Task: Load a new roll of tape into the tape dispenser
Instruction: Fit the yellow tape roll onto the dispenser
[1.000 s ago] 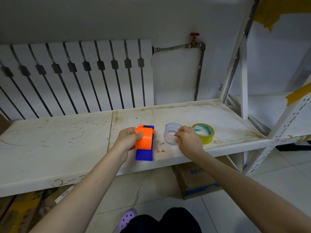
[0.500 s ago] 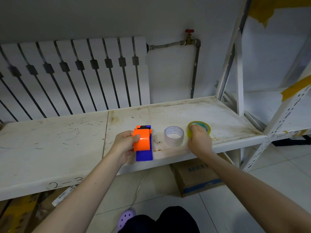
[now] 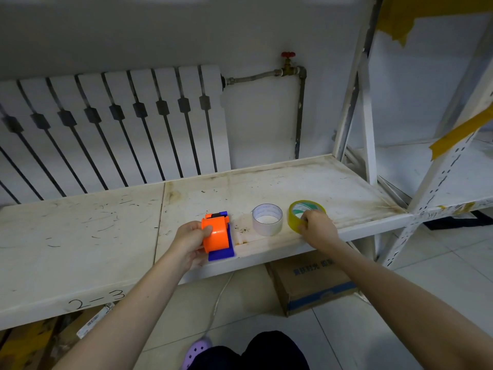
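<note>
A scuffed white shelf (image 3: 266, 188) is standing in front of a wall radiator (image 3: 112, 124), and the work is being done along its front edge. The orange and blue tape dispenser (image 3: 217, 235) is being steadied on the shelf by the left hand (image 3: 190, 240), whose fingers are wrapped closed around its orange housing. Just to its right a white tape roll (image 3: 267, 219) is lying flat and untouched. Beside that, the yellow tape roll (image 3: 302, 213) is being pinched at its near rim by the right hand (image 3: 317, 229), thumb and fingers closed on the wall of the ring; it cannot be told whether the roll is being lifted clear of the shelf yet.

The step in hand appears to be picking up the new roll. It is likely being done best if the roll is gripped across its rim rather than on the sticky face, if the loose end is being found before loading, and if the dispenser is being kept firmly planted.
</note>
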A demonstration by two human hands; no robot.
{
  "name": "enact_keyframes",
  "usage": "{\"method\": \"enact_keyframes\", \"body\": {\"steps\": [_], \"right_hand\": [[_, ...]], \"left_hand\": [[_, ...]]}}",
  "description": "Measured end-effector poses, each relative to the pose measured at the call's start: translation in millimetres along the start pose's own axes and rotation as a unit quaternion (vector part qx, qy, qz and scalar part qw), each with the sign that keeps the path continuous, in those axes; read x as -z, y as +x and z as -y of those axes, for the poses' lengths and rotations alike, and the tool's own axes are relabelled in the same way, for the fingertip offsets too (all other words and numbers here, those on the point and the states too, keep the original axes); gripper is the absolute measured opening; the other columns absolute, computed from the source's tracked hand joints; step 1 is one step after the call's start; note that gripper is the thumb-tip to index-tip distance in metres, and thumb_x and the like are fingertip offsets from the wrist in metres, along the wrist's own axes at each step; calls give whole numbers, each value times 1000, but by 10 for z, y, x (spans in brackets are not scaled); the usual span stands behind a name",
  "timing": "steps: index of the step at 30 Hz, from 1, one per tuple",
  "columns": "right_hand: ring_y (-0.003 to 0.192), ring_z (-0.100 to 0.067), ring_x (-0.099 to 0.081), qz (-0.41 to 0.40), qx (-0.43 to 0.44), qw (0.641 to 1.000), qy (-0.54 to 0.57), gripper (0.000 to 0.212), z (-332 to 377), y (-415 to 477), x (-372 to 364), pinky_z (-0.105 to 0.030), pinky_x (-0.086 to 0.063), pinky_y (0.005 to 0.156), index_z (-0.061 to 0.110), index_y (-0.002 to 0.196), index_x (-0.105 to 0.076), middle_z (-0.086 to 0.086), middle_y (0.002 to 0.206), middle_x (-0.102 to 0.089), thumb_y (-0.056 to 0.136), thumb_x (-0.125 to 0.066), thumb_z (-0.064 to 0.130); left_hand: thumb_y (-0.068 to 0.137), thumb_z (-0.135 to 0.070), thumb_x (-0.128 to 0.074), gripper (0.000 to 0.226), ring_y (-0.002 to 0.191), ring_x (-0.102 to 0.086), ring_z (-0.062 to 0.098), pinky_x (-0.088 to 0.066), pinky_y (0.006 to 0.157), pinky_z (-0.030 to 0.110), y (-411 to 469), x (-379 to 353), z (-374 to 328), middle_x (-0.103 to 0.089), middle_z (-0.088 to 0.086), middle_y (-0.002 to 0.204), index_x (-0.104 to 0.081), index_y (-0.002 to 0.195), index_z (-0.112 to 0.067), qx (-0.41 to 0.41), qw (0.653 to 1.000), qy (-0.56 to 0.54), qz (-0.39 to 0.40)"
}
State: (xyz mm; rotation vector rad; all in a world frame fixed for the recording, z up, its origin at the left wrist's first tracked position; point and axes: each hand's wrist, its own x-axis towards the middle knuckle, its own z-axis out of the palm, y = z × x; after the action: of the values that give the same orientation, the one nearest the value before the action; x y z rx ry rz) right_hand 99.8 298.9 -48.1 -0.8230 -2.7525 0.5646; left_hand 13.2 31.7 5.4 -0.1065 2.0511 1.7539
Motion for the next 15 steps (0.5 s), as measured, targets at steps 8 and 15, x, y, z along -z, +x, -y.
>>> {"method": "enact_keyframes", "body": {"steps": [8,15], "right_hand": [[71,-13,-47,-97,90,939,318,7,377,-314,228,-19,-36,58,13,85,-52,-1,79,-52,90,-54,18],[70,-7,-48,-35,152,855,495,6,776,-646,432,-25,-41,66,11,91,-55,6,75,-51,94,-50,12]], "left_hand": [[87,-4,-55,47,116,-47,34,-43,81,40,-23,-50,-9,-47,17,129,-38,131,-6,13,997,69,-23],[86,-15,-58,42,118,-48,24,-39,85,32,-223,-119,-125,-49,10,132,-47,127,-12,-164,971,117,-126]]}}
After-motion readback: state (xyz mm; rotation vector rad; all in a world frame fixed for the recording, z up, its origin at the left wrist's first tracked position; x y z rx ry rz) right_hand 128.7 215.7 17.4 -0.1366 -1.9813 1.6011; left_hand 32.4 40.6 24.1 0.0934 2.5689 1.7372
